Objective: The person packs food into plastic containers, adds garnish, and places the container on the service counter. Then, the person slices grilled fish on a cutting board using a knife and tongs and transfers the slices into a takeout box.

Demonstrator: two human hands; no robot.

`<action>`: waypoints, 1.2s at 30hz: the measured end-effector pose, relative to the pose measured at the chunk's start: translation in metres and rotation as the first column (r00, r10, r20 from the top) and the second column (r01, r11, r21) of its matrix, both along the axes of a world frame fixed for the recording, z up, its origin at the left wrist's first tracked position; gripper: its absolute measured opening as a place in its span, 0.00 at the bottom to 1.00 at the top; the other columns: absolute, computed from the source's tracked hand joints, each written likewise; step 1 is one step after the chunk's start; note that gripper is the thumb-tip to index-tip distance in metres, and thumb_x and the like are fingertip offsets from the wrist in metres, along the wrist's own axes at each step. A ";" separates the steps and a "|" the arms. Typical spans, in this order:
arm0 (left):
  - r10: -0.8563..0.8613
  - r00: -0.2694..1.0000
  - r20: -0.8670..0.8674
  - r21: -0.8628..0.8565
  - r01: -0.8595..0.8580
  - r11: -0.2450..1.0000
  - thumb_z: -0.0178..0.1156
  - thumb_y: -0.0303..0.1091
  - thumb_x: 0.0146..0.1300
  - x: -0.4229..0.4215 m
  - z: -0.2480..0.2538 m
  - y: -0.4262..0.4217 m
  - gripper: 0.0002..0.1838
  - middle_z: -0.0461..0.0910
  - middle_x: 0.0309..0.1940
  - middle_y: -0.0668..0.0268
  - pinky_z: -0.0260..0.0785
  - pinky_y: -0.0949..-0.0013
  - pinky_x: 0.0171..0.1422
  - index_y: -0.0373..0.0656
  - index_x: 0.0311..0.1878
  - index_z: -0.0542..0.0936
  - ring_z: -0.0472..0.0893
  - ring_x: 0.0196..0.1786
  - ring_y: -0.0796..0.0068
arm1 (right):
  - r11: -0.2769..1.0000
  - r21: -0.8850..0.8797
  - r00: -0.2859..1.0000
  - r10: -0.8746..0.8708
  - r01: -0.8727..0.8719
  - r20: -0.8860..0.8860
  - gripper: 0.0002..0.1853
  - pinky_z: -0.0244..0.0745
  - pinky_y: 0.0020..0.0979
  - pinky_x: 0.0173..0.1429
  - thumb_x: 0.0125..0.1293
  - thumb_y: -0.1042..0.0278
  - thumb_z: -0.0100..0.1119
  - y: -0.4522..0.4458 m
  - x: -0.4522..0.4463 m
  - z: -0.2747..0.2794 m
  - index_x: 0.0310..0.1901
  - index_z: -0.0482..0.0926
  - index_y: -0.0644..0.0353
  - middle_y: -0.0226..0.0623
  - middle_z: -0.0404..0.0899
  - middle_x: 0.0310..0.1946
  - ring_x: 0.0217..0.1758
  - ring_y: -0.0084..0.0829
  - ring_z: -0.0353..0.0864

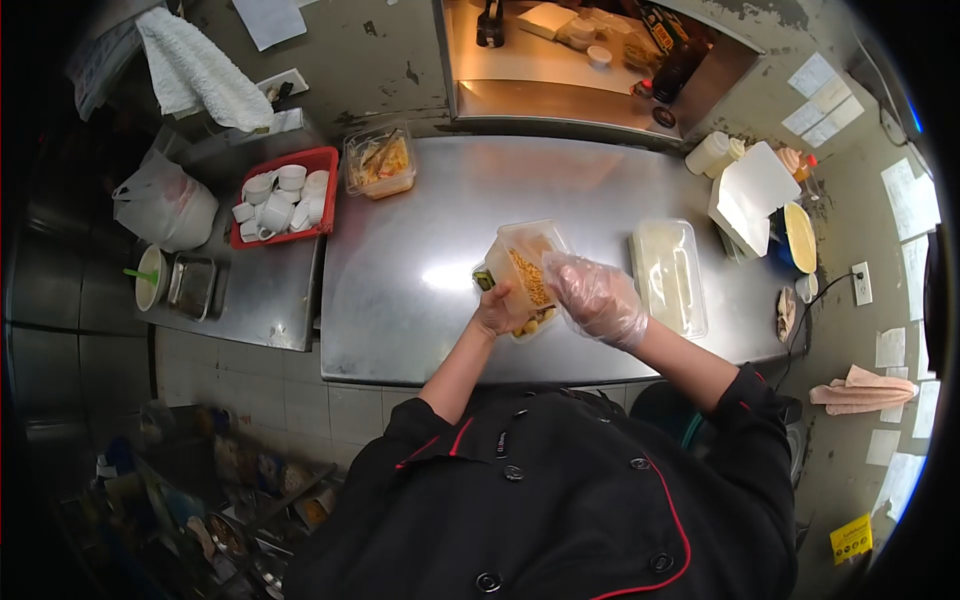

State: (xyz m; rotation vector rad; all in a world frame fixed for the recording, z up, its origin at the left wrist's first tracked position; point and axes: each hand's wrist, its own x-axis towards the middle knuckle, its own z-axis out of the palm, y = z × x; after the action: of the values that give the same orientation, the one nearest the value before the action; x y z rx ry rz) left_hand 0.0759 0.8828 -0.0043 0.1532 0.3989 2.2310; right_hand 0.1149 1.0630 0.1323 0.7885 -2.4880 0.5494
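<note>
My left hand (pixel 497 311) is bare and wrapped round the side of a clear plastic container (pixel 515 238), which tilts above the steel table. Inside it lie golden-brown crumbs that look like chopped nuts (pixel 529 277). My right hand (pixel 598 300) wears a clear plastic glove and is at the container's right side, fingers curled toward the crumbs. Its fingertips are partly hidden, so whatever they pinch does not show. Beneath the container, green pieces (pixel 484 279) and yellowish food pieces (pixel 541 319) peek out; the dish under them is mostly covered.
A clear lidded tray (pixel 668 278) lies to the right. At the back left stands a tub of shredded food (pixel 382 162), near a red basket (pixel 333 190) of white cups. Squeeze bottles (pixel 708 152) and an open white box (pixel 745 205) occupy the right corner; a cord (pixel 826 300) hangs there.
</note>
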 end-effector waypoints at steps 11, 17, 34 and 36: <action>0.012 0.995 -0.097 0.020 -0.010 1.000 0.68 0.55 0.45 -0.019 0.005 -0.030 0.54 0.60 0.65 0.59 0.68 0.49 0.58 0.53 0.72 0.49 0.66 0.63 0.52 | 0.834 -0.296 0.882 -0.466 0.465 0.070 0.06 0.72 0.36 0.25 0.59 0.73 0.57 0.021 -0.020 0.008 0.37 0.72 0.61 0.41 0.74 0.21 0.21 0.38 0.76; 0.068 0.997 0.044 -0.080 -0.065 0.995 0.68 0.63 0.40 -0.018 -0.008 -0.051 0.57 0.53 0.69 0.57 0.63 0.40 0.62 0.67 0.72 0.45 0.56 0.69 0.45 | 0.475 -0.330 0.523 -0.363 0.816 0.771 0.08 0.76 0.36 0.36 0.61 0.69 0.56 0.086 -0.052 -0.170 0.40 0.74 0.63 0.46 0.79 0.29 0.32 0.40 0.81; 0.232 0.956 -0.181 -0.286 -0.277 0.917 0.73 0.51 0.39 -0.007 0.020 -0.043 0.53 0.61 0.63 0.61 0.63 0.50 0.66 0.60 0.67 0.52 0.65 0.65 0.58 | 0.999 0.003 0.743 -0.031 0.039 0.669 0.08 0.74 0.39 0.42 0.48 0.72 0.61 -0.072 -0.048 -0.046 0.32 0.78 0.63 0.48 0.78 0.31 0.35 0.46 0.78; 0.233 0.961 -0.147 -0.286 -0.267 0.920 0.72 0.45 0.42 -0.003 0.025 -0.044 0.49 0.63 0.61 0.62 0.63 0.50 0.66 0.59 0.66 0.53 0.66 0.64 0.59 | 0.998 -0.024 0.744 -0.025 0.055 0.668 0.07 0.74 0.38 0.41 0.47 0.73 0.61 -0.077 -0.048 -0.052 0.30 0.78 0.63 0.47 0.78 0.29 0.34 0.45 0.78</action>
State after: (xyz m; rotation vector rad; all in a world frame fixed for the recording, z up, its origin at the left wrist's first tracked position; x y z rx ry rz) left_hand 0.0727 0.8387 0.0205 0.0640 0.8588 2.3831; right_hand 0.0672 0.9861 0.0800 0.5765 -3.1189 1.0156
